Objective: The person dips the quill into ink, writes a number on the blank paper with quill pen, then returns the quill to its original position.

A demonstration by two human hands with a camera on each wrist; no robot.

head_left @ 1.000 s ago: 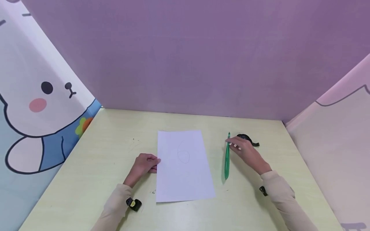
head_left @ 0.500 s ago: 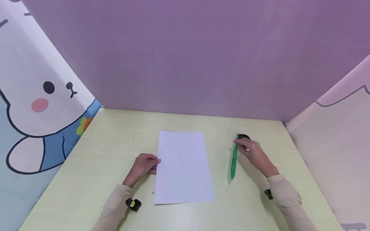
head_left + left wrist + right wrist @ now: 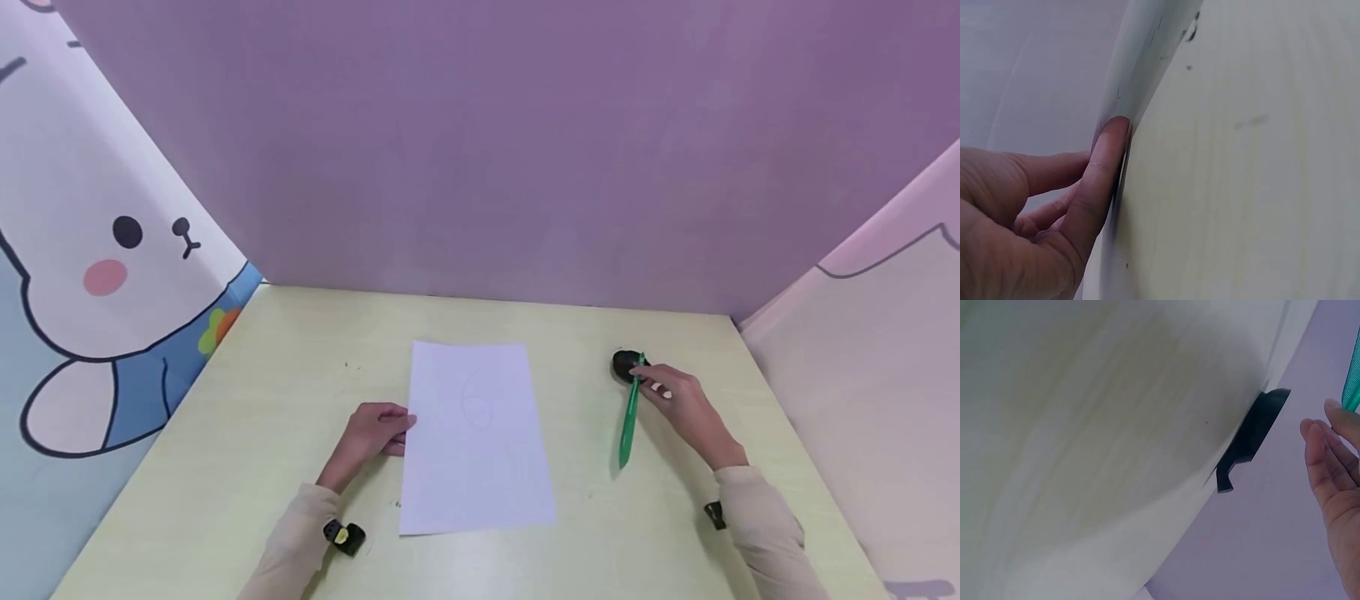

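A white sheet of paper (image 3: 480, 467) with a faint drawn 6 lies in the middle of the table. My left hand (image 3: 377, 429) pinches its left edge, thumb on top. In the left wrist view a finger (image 3: 1100, 162) lies against the paper's underside, and the edge is raised off the table. My right hand (image 3: 686, 408) holds a long, translucent green tapered thing (image 3: 628, 429) by its narrow end, between thumb and fingers; its kind does not show. Right behind the fingertips sits a flat, round black thing (image 3: 625, 365); the right wrist view shows its short bent tail (image 3: 1225, 480).
The pale wooden table (image 3: 322, 333) meets a purple wall (image 3: 480, 167) at the back. A cartoon-printed panel (image 3: 105, 317) borders the left side and a pale panel (image 3: 862, 375) the right. Small dark marks dot the tabletop.
My right hand has moved right with the green thing, from beside the paper to in front of the black thing. The left hand stays at the paper's edge; the sheet's lower end has shifted slightly left.
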